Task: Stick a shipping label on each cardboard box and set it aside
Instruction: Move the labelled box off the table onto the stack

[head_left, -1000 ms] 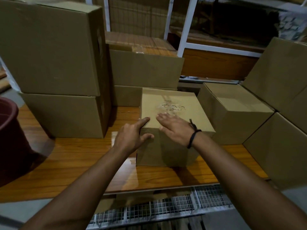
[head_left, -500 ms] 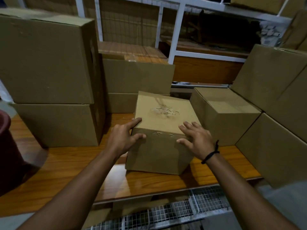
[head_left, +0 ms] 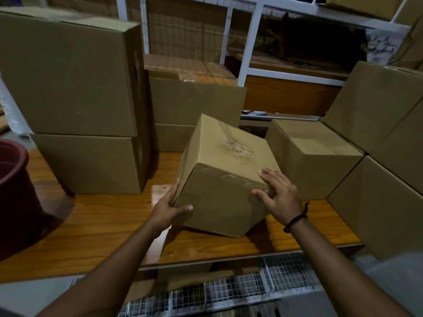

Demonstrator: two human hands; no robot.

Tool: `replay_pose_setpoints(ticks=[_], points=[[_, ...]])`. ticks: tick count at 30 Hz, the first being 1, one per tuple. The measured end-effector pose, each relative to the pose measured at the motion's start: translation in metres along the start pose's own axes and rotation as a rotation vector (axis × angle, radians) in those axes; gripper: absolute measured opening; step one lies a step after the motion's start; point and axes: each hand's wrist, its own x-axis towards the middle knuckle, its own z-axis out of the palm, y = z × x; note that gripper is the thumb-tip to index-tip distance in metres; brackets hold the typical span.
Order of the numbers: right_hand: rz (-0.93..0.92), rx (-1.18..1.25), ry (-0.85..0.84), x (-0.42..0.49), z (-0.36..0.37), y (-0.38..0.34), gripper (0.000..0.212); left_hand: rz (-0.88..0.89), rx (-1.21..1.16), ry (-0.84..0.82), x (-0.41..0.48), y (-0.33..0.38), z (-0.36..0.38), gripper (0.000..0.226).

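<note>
Two hands are on the box (head_left: 219, 202), which sits mid-frame, tipped and seemingly resting on its near bottom corner on the table (head_left: 103, 225). Our left hand (head_left: 168, 208) clasps the lower left corner, thumb across the front face and fingers along the side. Our right hand (head_left: 280, 193), with a black wristband (head_left: 295, 219), lies flat with spread fingers on the near right edge of the top and grips nothing.

We judge a slip the main risk. Only one hand truly holds, the cardboard looks smooth, and the tipped box could twist off that corner and thump down or slide towards us. A crinkled patch (head_left: 238, 148) marks the top; we cannot tell whether it is tape or torn paper, and a label pressed over it might not lie flat. We see no label in the frame. Swinging the box aside could also knock the neighbouring box (head_left: 313, 156) just to its right.

At the bottom of the frame, below the table edge, runs wire mesh (head_left: 240, 287). The table is glossy orange-brown wood. A dark red tub (head_left: 13, 202) stands at the left edge. Stacked boxes (head_left: 68, 88) fill the upper left, leaning boxes (head_left: 377, 110) the right, and rear boxes (head_left: 194, 101) sit behind ours. White shelf posts (head_left: 248, 53) cross the top of a dim storeroom.
</note>
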Motion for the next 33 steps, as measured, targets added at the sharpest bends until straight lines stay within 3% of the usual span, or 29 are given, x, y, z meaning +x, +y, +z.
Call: replay_pose_setpoints(ticks=[5, 8, 10, 13, 15, 18, 21, 27, 33], points=[[0.021, -0.03, -0.051, 0.006, -0.006, -0.017, 0.064, -0.013, -0.172, 0.034, -0.001, -0.004, 0.0, 0.091], [-0.045, -0.294, -0.123, 0.016, -0.025, -0.037, 0.055, 0.072, -0.128, 0.154, -0.001, 0.003, -0.004, 0.083], [-0.039, -0.388, -0.247, 0.029, -0.037, -0.062, 0.068, 0.114, -0.022, 0.186, 0.001, 0.008, -0.008, 0.084], [-0.064, -0.312, -0.396, 0.052, -0.037, -0.105, 0.1, 0.147, 0.112, 0.193, 0.005, 0.017, -0.004, 0.085], [-0.099, -0.354, -0.405, 0.065, -0.03, -0.123, 0.103, 0.17, 0.141, 0.228, 0.003, 0.025, 0.002, 0.079], [-0.141, -0.396, -0.317, 0.075, -0.026, -0.131, 0.085, 0.21, 0.178, 0.278, 0.001, 0.03, 0.005, 0.072], [-0.137, -0.251, -0.208, 0.068, -0.033, -0.12, 0.07, 0.306, 0.26, 0.369, -0.004, 0.041, -0.004, 0.064], [0.154, 0.232, 0.005, 0.009, -0.031, -0.077, 0.072, 0.665, 0.671, 0.526, -0.022, 0.069, -0.007, 0.042], [0.297, 0.407, 0.055, -0.028, -0.003, -0.043, 0.074, 0.808, 0.859, 0.464, -0.024, 0.062, 0.003, 0.044]])
